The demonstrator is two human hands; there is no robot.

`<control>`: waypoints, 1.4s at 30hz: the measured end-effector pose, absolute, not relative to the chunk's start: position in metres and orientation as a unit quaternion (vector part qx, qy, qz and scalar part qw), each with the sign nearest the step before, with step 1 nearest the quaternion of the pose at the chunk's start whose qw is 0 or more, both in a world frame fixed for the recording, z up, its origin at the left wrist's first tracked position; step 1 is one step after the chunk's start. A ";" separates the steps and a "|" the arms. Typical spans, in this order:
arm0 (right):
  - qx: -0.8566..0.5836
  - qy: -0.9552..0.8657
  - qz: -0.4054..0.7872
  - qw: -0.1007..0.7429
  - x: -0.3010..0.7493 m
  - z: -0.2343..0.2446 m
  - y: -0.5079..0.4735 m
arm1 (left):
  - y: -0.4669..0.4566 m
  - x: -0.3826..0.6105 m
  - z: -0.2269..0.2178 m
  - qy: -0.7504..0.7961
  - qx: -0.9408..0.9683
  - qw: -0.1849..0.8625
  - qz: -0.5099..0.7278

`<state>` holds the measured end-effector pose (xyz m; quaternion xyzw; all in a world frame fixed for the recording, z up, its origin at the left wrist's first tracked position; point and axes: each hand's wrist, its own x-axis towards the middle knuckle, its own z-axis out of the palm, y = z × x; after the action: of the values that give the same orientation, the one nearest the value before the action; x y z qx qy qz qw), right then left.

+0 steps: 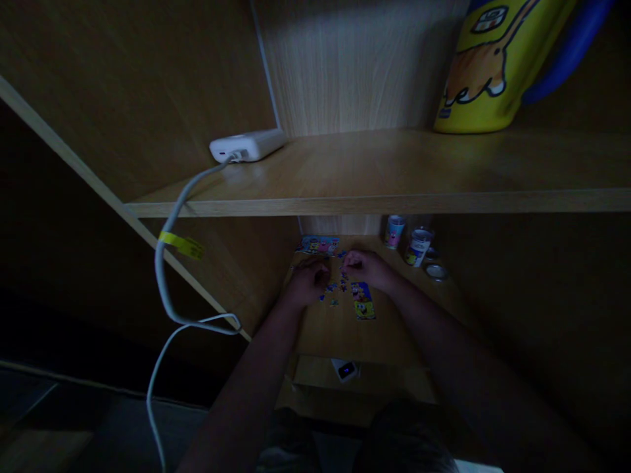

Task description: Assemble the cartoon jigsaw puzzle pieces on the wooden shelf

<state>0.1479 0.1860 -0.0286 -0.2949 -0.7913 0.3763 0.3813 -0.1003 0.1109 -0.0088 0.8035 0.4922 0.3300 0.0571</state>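
My left hand (309,279) is over the left part of the lower board, fingers curled in toward the thumb; whatever they may hold is hidden. Across from it, my right hand (369,268) has thumb and fingertips pinched together among small jigsaw pieces; anything between them is too small to make out. Loose jigsaw pieces (331,288) lie scattered between and below the hands. Just below my right hand is a joined strip of puzzle (363,301) with yellow and pink cartoon figures. Behind my left hand lies a colourful cartoon picture (319,245).
Two cartoon-printed cans (394,232) (419,247) stand at the back right, with a round metal lid (436,272) nearby. Overhead, a shelf (345,177) holds a white power bank (249,146) with a hanging cable (160,276) and a yellow mug (478,85). Below sits a small lit device (346,371).
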 end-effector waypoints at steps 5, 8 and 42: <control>-0.315 -0.769 0.370 0.415 0.160 -0.020 0.177 | 0.108 -0.098 -0.008 0.529 0.784 0.023 0.323; -0.325 -0.754 0.370 0.434 0.171 -0.015 0.160 | 0.103 -0.092 -0.007 0.562 0.769 -0.025 0.302; -0.382 -0.748 0.365 0.402 0.189 -0.047 0.116 | 0.086 -0.080 0.008 0.647 0.722 -0.085 0.230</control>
<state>0.1891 0.1157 -0.0466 -0.3824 -0.7475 0.3647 0.4024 -0.0801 0.0859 0.0085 0.7225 0.6465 0.2297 -0.0851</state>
